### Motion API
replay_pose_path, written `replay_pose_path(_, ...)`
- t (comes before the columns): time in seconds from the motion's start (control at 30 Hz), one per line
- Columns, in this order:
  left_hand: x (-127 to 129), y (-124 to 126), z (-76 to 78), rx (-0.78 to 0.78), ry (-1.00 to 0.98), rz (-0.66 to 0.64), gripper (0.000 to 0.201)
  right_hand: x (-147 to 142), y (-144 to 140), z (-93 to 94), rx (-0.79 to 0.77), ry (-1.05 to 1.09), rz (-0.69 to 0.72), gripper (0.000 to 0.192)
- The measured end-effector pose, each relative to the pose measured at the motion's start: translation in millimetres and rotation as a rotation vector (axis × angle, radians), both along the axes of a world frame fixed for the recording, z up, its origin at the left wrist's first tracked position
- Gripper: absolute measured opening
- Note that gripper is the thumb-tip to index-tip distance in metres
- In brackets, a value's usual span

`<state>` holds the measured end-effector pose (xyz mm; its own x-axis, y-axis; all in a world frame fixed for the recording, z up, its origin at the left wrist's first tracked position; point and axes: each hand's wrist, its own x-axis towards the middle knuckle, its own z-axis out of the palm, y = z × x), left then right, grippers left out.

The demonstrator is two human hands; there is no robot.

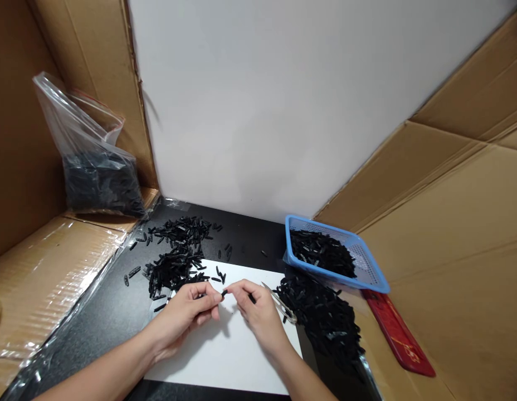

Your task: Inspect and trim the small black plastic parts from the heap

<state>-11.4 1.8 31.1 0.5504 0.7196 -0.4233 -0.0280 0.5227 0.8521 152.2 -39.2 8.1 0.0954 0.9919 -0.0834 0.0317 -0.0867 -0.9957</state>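
Over a white sheet [225,356], my left hand [191,309] pinches one end of a small, long black piece [224,293] between thumb and fingertips. The fingers of my right hand [261,312] close on its other end. Something dark also shows among the right hand's curled fingers, too small to name. Just right of that hand lies a slim metal tool [284,309], possibly small scissors, partly hidden. A pile of similar black pieces [175,270] spreads beyond my left hand, with several loose ones around it. A larger heap [325,314] lies to the right.
A blue plastic basket [378,275] holding more black pieces stands behind the right heap. Beside it is a flat red object [403,337]. At the left, a clear zip bag [102,178] of dark contents leans on cardboard [49,273]. A white wall [258,111] rises behind the black surface.
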Motion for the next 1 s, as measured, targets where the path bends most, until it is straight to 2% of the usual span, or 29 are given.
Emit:
replay_pose_path(0.1,0.4,0.1,-0.5,-0.041,-0.026,0.014,0.030,-9.1,-0.9,-4.3,-0.131,0.280,0.054,0.036)
replay_pose_path(0.17,0.3,0.0,-1.0,-0.059,-0.029,0.020,0.030,-11.2,-1.0,-3.9,-0.156,0.365,0.028,0.037)
replay_pose_path(0.27,0.0,-0.3,-2.0,-0.070,-0.039,0.029,0.029,-9.0,-0.5,-1.4,-0.137,0.352,-0.042,0.033)
replay_pose_path(0.37,0.1,-0.7,-2.2,-0.072,-0.055,0.019,0.030,-5.9,0.2,-0.6,-0.132,0.324,-0.010,0.032)
replay_pose_path(0.47,0.7,-1.6,-1.3,-0.079,-0.072,-0.004,0.029,-5.3,0.8,-2.0,-0.162,0.401,0.041,0.032)
replay_pose_path(0.6,0.6,-2.9,-0.5,-0.117,-0.069,-0.014,0.030,-4.8,1.5,-2.8,-0.179,0.513,0.017,0.032)
replay_pose_path(0.73,-0.4,-3.6,-2.2,-0.189,-0.089,0.049,0.016,-2.6,1.8,-2.4,-0.164,0.523,-0.003,0.032)
replay_pose_path(0.83,-1.2,-3.4,-4.8,-0.193,-0.107,0.038,0.027,-1.5,1.6,-3.1,-0.165,0.518,-0.008,0.033)
replay_pose_path(1.0,-2.2,-2.6,-4.8,-0.081,-0.084,0.025,0.035,-2.1,1.3,-2.1,-0.167,0.495,-0.009,0.034)
